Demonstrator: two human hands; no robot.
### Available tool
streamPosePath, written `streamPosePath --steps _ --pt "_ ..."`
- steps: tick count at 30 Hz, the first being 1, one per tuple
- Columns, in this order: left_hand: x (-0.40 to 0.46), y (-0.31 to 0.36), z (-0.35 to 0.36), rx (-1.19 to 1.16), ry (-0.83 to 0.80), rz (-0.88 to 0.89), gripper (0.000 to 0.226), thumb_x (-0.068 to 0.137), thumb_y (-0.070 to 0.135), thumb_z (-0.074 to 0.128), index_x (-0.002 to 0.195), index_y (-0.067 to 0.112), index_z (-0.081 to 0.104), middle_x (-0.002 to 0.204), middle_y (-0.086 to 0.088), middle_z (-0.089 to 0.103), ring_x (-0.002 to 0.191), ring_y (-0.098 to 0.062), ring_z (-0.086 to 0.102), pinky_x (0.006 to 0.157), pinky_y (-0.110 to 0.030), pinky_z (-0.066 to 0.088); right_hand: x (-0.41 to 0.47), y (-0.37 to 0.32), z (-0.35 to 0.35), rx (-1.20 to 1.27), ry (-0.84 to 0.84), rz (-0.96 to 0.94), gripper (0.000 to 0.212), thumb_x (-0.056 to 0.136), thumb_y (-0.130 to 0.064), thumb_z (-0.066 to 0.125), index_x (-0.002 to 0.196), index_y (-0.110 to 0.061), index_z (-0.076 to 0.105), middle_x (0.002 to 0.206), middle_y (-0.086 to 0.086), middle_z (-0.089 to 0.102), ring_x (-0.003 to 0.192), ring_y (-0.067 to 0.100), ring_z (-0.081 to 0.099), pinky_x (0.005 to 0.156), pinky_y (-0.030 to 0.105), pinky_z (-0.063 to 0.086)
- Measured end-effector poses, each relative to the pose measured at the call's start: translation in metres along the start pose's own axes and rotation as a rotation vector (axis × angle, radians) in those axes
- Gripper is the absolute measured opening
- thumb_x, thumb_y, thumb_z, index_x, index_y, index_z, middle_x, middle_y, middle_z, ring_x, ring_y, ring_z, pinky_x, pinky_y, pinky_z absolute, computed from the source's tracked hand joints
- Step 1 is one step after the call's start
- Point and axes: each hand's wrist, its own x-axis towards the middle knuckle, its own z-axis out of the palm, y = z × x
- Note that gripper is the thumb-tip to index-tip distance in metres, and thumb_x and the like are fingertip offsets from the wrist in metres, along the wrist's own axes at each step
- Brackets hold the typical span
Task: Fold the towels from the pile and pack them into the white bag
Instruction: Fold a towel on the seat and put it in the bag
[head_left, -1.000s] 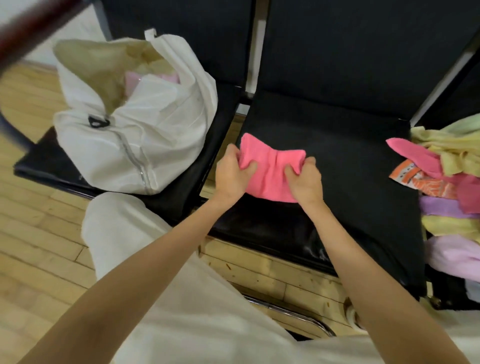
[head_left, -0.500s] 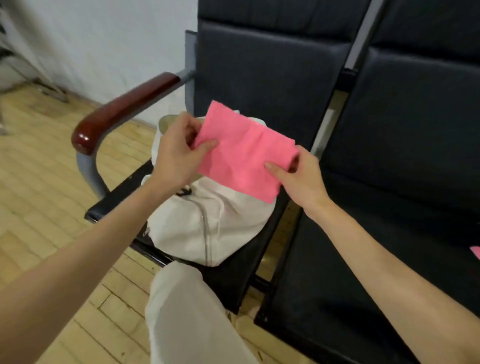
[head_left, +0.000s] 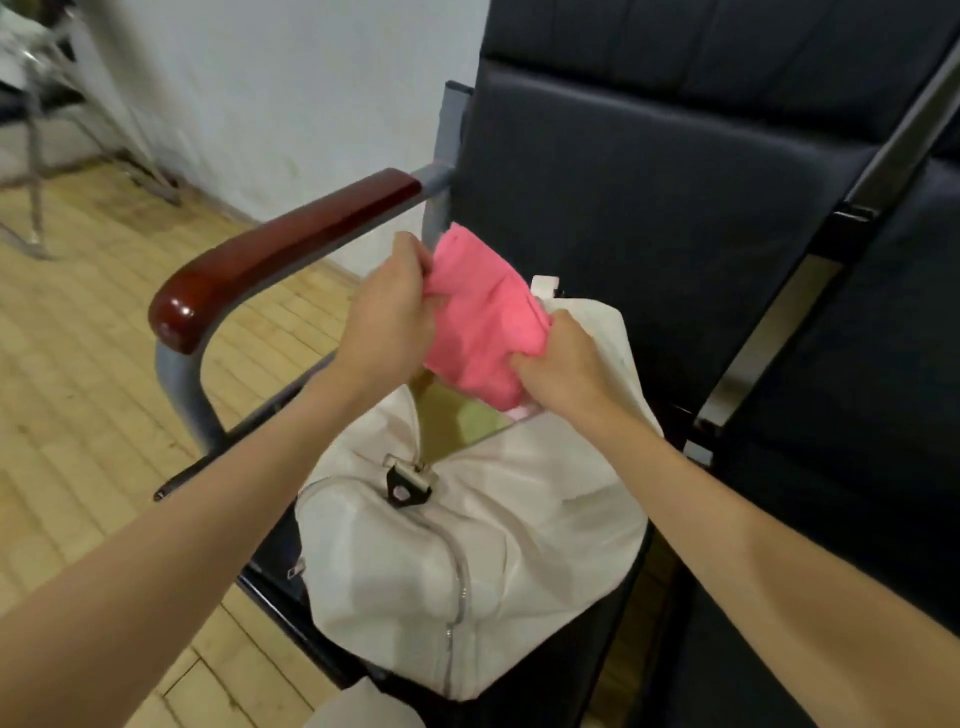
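Both hands grip the folded pink towel (head_left: 480, 317) over the open mouth of the bag (head_left: 467, 561).
Left hand (head_left: 387, 322) pinches its left edge, right hand (head_left: 563, 366) its right; the bag sits on the chair seat (head_left: 280, 551) beside the armrest (head_left: 280, 249).

1. Two hands: left hand (head_left: 387, 325) and right hand (head_left: 566, 366).
2. One folded pink towel (head_left: 480, 325).
3. One white bag (head_left: 467, 551).
4. Two black chair seats, one (head_left: 649, 208) beside the other (head_left: 857, 415).
5. One wooden armrest (head_left: 280, 254).
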Motion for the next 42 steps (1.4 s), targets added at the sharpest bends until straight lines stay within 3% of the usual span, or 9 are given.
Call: streamPosePath --steps 6,10,14,18,23,30,34,37,42 --pt "-0.006 -0.028 0.055 0.278 -0.447 -0.106 0.034 0.092 0.001 0.045 0.123 -0.009 0.035 0.109 -0.024 0.063 0.098 -0.04 0.062 0.073 -0.04 0.043 0.006 0.015 0.003 -0.152 -0.258 0.2 0.02 0.08 -0.011 0.06 0.094 -0.017 0.047 0.08 0.002 0.051 0.082 0.024 0.053 0.059 0.027 0.04" --pt "-0.018 -0.041 0.046 0.468 -0.71 -0.09 0.031 0.094 0.004 0.045 0.12 -0.011 0.041 0.117 -0.024 0.058 0.107 -0.038 0.058 0.081 -0.038 0.042 -0.013 0.019 0.011 -0.118 -0.541 0.363 0.049 0.083 -0.01 0.066 0.126 -0.005 0.042 0.099 0.005 0.047 0.093 0.02 0.051 0.079 0.032 0.05" --pt "-0.033 -0.052 0.031 0.573 -0.751 -0.069 0.02 0.091 0.007 0.052 0.106 -0.005 0.048 0.105 -0.02 0.062 0.098 -0.034 0.059 0.073 -0.033 0.041 -0.025 0.022 0.02 -0.128 -0.703 0.386 0.061 0.084 -0.006 0.066 0.137 -0.012 0.038 0.085 -0.002 0.048 0.073 0.012 0.052 0.058 0.023 0.048" --pt "-0.042 -0.067 0.03 0.625 -0.844 -0.109 0.01 0.093 0.009 0.052 0.1 0.002 0.053 0.099 -0.013 0.062 0.084 -0.024 0.056 0.068 -0.028 0.043 -0.024 0.024 0.034 -0.328 -0.778 0.337 0.065 0.084 -0.015 0.069 0.14 -0.012 0.036 0.115 0.005 0.053 0.102 0.021 0.059 0.083 0.033 0.053" --pt "-0.045 -0.064 0.032 0.712 -1.145 -0.193 0.017 0.091 0.012 0.052 0.075 0.013 0.049 0.074 -0.002 0.049 0.057 -0.012 0.041 0.046 -0.016 0.032 -0.021 0.029 0.053 -0.475 -0.957 0.309 0.041 0.082 -0.01 0.064 0.121 -0.004 0.057 0.095 0.006 0.054 0.076 0.019 0.051 0.052 0.024 0.038" --pt "-0.048 -0.064 0.031 0.803 -1.124 -0.145 0.038 0.094 0.019 0.052 0.058 0.012 0.041 0.057 0.003 0.038 0.05 -0.01 0.032 0.045 -0.019 0.026 -0.015 0.023 0.061 -0.743 -1.115 0.217 0.036 0.091 -0.014 0.052 0.124 0.0 0.057 0.098 0.009 0.057 0.08 0.022 0.054 0.064 0.027 0.045" --pt "-0.047 -0.053 0.021 0.842 -1.157 -0.122 0.017 0.095 0.021 0.049 0.085 0.009 0.059 0.065 0.005 0.038 0.056 -0.009 0.033 0.048 -0.02 0.028 -0.016 0.026 0.054 -0.856 -1.095 0.142 0.038 0.098 -0.027 0.045 0.126 -0.002 0.052 0.118 0.012 0.057 0.092 0.024 0.056 0.071 0.028 0.045" --pt "-0.038 -0.036 0.013 0.855 -1.203 -0.075 0.023 0.095 0.025 0.052 0.075 0.014 0.058 0.063 0.004 0.038 0.056 -0.01 0.035 0.061 -0.023 0.037 -0.016 0.033 0.051 -0.829 -1.048 0.11 0.022 0.097 -0.026 0.046 0.101 -0.008 0.058 0.09 0.003 0.054 0.079 0.019 0.05 0.063 0.025 0.039" --pt "-0.037 -0.026 0.009 0.811 -1.063 -0.03 0.027 0.095 0.032 0.051 0.109 0.011 0.063 0.102 0.0 0.062 0.086 -0.017 0.052 0.073 -0.026 0.039 -0.02 0.04 0.045 -0.685 -1.01 0.112 0.021 0.098 -0.024 0.043 0.108 -0.01 0.056 0.103 0.007 0.054 0.081 0.018 0.049 0.062 0.024 0.039"
